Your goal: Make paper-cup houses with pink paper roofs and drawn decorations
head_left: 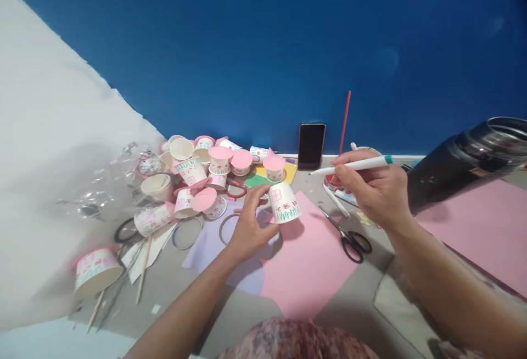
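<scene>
My left hand grips a small white paper cup by its side, tilted above pink paper. The cup bears a pink window drawing, small red marks and green strokes near its rim. My right hand is closed round a white marker with a green tip and green end. The marker's tip points left, above and to the right of the cup, not touching it. Several decorated cups with pink paper discs, such as one cup, are piled to the left.
Black-handled scissors lie on the pink paper's right edge. A phone leans on the blue wall. A large dark bottle tilts at the right. Tape rings, sticks and purple paper lie at the left.
</scene>
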The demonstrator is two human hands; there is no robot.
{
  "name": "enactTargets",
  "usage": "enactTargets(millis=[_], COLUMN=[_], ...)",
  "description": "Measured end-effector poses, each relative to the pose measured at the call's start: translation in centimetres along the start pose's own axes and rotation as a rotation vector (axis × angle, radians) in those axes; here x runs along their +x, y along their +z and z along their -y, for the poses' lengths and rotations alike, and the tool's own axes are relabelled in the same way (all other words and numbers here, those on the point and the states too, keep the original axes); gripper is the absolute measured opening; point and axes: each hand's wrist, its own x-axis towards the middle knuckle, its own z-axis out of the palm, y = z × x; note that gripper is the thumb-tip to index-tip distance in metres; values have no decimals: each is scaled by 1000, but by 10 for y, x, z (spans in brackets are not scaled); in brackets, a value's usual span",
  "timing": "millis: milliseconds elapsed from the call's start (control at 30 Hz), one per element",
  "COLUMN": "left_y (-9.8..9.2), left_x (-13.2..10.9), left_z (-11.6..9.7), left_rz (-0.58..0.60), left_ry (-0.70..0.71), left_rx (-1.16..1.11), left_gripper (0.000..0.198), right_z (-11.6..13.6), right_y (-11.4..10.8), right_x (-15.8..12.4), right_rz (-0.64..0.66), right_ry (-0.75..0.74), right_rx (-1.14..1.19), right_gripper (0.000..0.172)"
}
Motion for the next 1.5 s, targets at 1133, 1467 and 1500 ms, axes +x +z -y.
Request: enactTargets(millis=[1133, 1467, 1500], left_y=[8, 16, 18], left_x=[17, 75, 75], left_z=[0, 43, 44], left_rz=[-23, 312, 300], left_ry=[243, -15, -31], left_rx=[564, 507, 478], left_gripper=[34, 26, 20], right_z=[7, -45, -51], right_y=[-41, 12, 17], right_x=[25, 16, 14], right_rz=[-240, 239, 255], right_ry=[-73, 371, 406], right_rx=[7, 117, 121], right_gripper=[18, 15, 16])
